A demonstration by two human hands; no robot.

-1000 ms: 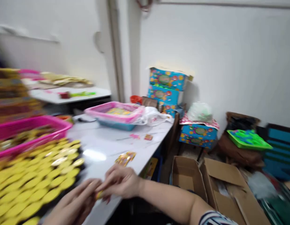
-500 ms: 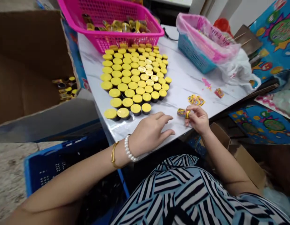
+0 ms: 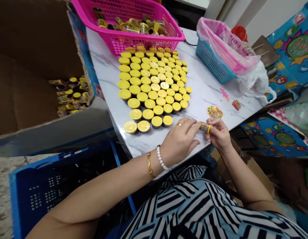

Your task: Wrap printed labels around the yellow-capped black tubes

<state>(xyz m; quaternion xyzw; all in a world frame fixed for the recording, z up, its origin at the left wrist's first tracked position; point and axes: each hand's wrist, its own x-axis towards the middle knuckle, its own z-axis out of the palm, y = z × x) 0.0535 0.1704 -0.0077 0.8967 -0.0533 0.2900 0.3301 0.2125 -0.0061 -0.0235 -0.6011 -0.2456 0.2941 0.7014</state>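
A small cylindrical container (image 3: 206,127) with a yellow cap and a printed wrap lies tilted in the fingers of my right hand (image 3: 220,135), its capped end towards that hand. My left hand (image 3: 180,141) reaches in from the left. Its fingertips are at the container's other end, and the thumb stands apart from the fingers. Just beyond the right hand lie small yellow printed labels (image 3: 213,112) on the table. To the left stand many yellow-capped containers (image 3: 145,88), upright in close rows.
The marble-patterned table (image 3: 201,96) carries a pink basket (image 3: 144,41) of similar containers and a blue basket (image 3: 211,59) lined with pink plastic. Pink scraps (image 3: 224,94) and a small red packet (image 3: 236,105) lie to the right. A cardboard box (image 3: 91,114) and a blue crate (image 3: 17,199) stand left.
My left hand has moved right, up to the container in my right hand. The view has shifted, so the table's contents appear further right and slightly lower.
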